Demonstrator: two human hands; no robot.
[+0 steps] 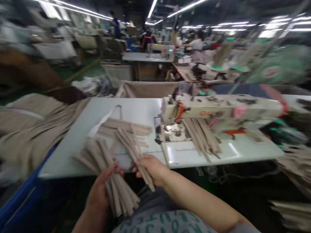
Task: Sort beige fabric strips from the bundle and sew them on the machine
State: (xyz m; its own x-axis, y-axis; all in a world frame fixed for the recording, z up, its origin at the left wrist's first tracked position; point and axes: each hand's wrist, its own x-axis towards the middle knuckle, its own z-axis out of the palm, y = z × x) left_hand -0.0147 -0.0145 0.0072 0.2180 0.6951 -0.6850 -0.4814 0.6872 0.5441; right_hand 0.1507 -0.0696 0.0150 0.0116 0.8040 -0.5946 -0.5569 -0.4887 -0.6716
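At a white counter [137, 111] beside a sewing machine [218, 110], bundles of beige strips [116, 191] are gripped in the closed left hand [98, 189] and right hand [150, 169].

Industrial sewing machine [218, 108] on white table [97, 113]; canvas bin [148, 89] behind; co-worker [196, 43] beyond.
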